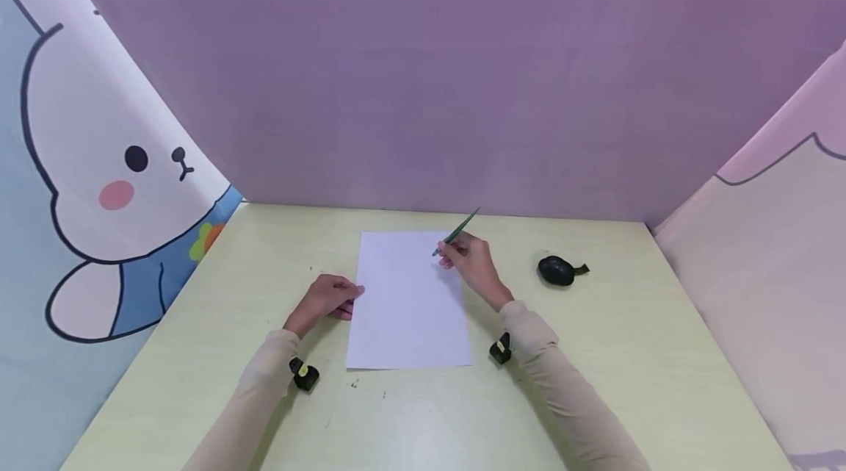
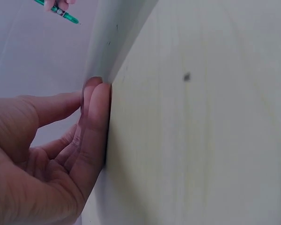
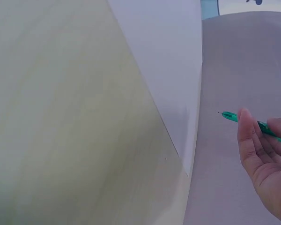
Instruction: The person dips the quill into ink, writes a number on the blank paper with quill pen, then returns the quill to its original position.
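Note:
A white sheet of paper (image 1: 406, 309) lies upright on the table in front of me, with no marks showing on it. At its left edge, my left hand (image 1: 324, 298) pinches the paper between thumb and fingers; the left wrist view shows the thumb (image 2: 61, 107) facing the fingertips there. My right hand (image 1: 479, 265) holds a green pen (image 1: 460, 228) over the sheet's upper right part, its lower end pointing down to the left. In the right wrist view, the pen (image 3: 230, 116) slants between thumb and fingers, and its thin point is out, apart from the paper (image 3: 161, 61).
To the right of the sheet sits a black oval object (image 1: 557, 271) with a short dark tab. Small dark specks mark the pale table (image 1: 396, 419). A purple wall (image 1: 423, 89) stands behind, and cartoon-printed panels flank both sides. Each wrist carries a black camera (image 1: 305, 375).

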Demonstrator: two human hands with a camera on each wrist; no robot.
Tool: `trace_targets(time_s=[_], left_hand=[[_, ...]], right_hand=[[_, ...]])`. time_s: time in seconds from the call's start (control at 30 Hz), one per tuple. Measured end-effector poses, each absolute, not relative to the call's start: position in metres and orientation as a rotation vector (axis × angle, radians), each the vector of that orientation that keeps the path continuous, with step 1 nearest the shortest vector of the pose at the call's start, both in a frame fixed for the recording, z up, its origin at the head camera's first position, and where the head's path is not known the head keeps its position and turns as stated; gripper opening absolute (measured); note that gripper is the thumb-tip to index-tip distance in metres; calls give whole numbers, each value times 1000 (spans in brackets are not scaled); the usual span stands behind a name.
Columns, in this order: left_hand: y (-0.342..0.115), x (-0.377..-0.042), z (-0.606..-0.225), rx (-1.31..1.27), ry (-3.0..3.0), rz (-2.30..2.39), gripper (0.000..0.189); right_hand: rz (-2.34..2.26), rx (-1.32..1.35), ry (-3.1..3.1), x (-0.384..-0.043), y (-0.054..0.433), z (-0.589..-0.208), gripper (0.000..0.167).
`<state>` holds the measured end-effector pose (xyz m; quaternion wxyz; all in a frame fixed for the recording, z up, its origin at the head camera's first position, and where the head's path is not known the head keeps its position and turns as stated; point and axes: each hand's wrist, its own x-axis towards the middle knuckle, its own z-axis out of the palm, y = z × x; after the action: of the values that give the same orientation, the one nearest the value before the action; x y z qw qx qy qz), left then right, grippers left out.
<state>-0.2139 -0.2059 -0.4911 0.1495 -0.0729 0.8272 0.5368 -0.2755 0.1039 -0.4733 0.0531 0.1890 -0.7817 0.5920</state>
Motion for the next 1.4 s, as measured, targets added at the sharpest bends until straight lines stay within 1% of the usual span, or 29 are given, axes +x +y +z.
trace_targets(time_s=[0.5,0.9,1.17,1.4], left_hand=[[-201,-216,-494,-208,2403,1530,28],[-199,-217,-490,-203,2417,1534,26],[-200,-215,-491,-220,2423,1535,24],[-201,-210,-495,-224,2420,1534,23]], right_hand=[[1780,547,-2417,-286,93,-473,13],[1773,598,-2456,-292,82,-470,16],[1717,566,-2478,-296,76,-472,12],[1671,573,-2531,-296,70,-478,11]])
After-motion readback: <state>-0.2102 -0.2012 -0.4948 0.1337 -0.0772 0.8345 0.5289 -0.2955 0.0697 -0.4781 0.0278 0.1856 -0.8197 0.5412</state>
